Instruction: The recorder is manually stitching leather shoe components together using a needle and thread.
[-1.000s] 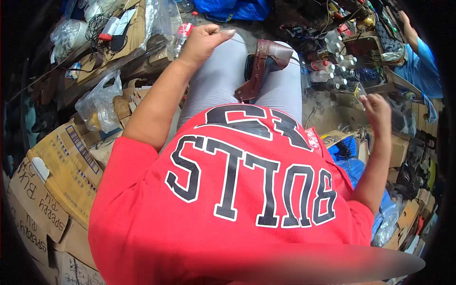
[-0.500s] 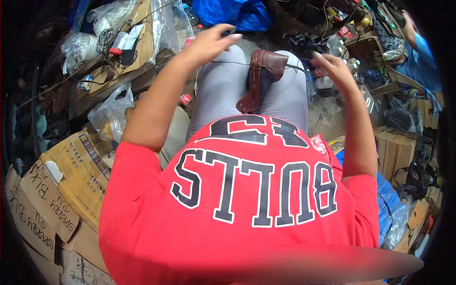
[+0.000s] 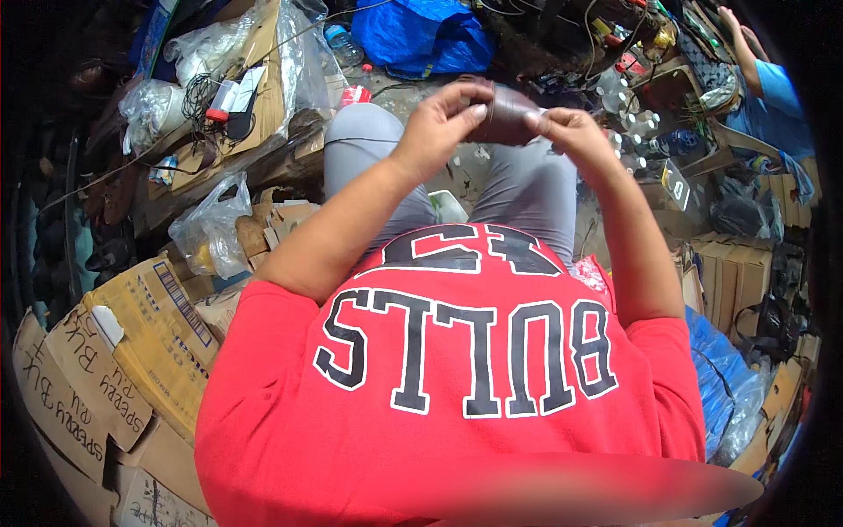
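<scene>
A dark brown stitched leather piece (image 3: 502, 120), which looks like a shoe upper, is held up above my knees between both hands. My left hand (image 3: 446, 123) pinches its left end between thumb and fingers. At the opposite end, my right hand (image 3: 572, 139) grips the edge, thumb on the near face. A thin dark thread (image 3: 362, 139) runs across my left thigh toward my left hand. Below the leather, my knees in grey trousers (image 3: 525, 189) are spread apart, with a pale object (image 3: 449, 207) showing between them.
Cardboard boxes (image 3: 145, 347) are stacked at the left. A blue plastic sheet (image 3: 421, 39) lies ahead, with plastic bottles (image 3: 615, 92) to the right of it. At the far right, another person in blue (image 3: 777, 97) has an arm raised. A clear plastic bag (image 3: 215, 230) sits left of me.
Both hands have come inward from wide apart and taken hold of the leather piece. It has risen off my lap and turned. My knees have moved apart.
</scene>
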`<state>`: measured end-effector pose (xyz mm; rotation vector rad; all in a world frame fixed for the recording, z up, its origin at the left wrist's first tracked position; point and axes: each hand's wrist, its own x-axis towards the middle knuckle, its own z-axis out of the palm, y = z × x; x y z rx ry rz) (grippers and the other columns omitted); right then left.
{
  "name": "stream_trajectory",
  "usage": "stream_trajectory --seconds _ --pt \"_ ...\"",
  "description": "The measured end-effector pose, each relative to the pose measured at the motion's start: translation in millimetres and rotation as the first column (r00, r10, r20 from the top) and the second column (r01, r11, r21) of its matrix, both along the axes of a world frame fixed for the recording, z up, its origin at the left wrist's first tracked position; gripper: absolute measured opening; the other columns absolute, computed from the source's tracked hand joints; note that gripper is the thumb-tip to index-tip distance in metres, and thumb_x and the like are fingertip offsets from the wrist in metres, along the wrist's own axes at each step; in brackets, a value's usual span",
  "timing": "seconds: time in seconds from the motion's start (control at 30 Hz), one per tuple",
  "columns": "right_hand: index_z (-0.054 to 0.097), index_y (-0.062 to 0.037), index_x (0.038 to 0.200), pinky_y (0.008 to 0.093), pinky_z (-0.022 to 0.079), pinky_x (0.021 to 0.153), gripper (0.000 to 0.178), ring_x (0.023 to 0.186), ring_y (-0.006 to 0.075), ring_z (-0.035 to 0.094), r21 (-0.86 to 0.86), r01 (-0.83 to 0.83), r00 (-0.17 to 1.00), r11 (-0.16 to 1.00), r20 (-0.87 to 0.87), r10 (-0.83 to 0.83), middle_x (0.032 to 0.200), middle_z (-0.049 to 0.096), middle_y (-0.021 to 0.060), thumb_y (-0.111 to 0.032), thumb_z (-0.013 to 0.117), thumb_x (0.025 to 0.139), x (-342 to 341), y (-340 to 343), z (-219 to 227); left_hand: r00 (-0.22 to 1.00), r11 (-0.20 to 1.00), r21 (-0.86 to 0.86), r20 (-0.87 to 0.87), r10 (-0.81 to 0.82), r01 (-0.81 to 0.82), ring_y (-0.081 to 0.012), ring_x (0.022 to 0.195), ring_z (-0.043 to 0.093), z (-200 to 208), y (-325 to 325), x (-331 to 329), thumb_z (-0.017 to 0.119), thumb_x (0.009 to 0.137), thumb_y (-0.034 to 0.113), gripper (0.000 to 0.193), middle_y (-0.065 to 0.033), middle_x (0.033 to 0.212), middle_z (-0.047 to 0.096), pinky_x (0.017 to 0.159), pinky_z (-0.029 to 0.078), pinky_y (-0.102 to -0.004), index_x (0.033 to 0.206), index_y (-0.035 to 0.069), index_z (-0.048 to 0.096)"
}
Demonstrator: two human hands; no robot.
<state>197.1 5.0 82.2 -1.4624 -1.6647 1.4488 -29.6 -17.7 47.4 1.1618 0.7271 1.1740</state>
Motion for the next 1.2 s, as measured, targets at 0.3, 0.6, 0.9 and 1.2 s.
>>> stream_trajectory --seconds 0.3,0.6,0.9,1.2 --pt "0.056 -0.0021 0.077 0.0294 0.045 0.058 0.043 0.060 0.0138 0.057 0.076 0.021 0.965 0.997 0.258 -0.040 0.063 0.059 0.0069 -0.031 0.085 0.064 -3.3 -15.9 -33.2 0.635 0.967 -0.173 -0.730 -0.254 0.189 -0.0195 0.086 0.060 3.7 -0.4 -17.7 0.078 0.074 0.027 0.066 -0.0105 0.099 0.060 0.078 0.049 -0.0339 0.131 0.015 0.048" --pt "0.050 -0.0044 0.079 0.0374 0.047 0.063 0.056 0.068 0.0280 0.059 0.182 -0.022 0.845 0.983 0.529 -0.079 0.071 0.061 0.0153 -0.037 0.088 0.053 -10.8 3.1 -37.9 0.457 0.828 0.143 -0.877 -0.147 0.542 -0.0324 0.121 0.048 -25.8 71.6 0.8 0.085 0.053 0.031 0.078 -0.0173 0.129 0.053 0.103 0.037 -0.0382 0.123 0.010 0.056" --pt "0.061 -0.0053 0.116 0.0191 0.036 0.057 0.031 0.072 0.0065 0.050 0.140 0.753 0.658 0.643 -0.167 -0.734 0.096 0.061 0.0024 -0.012 0.046 0.090 195.1 -10.4 -8.0 0.492 0.924 0.094 -0.863 -0.109 0.370 -0.0208 0.082 0.062 -38.4 79.2 11.4 0.086 0.058 0.027 0.055 -0.0098 0.087 0.065 0.074 0.048 -0.0310 0.100 0.003 0.060" --pt "0.057 -0.0151 0.129 0.0220 0.041 0.067 0.036 0.071 0.0056 0.045 0.258 0.329 0.901 0.908 0.200 -0.384 0.089 0.051 -0.0034 -0.016 0.053 0.093 122.2 -53.5 -30.9 0.582 0.931 -0.029 -0.773 -0.252 0.365 -0.0120 0.085 0.059 -42.3 88.6 1.6 0.085 0.063 0.028 0.055 -0.0040 0.090 0.065 0.078 0.047 -0.0266 0.106 0.005 0.059"
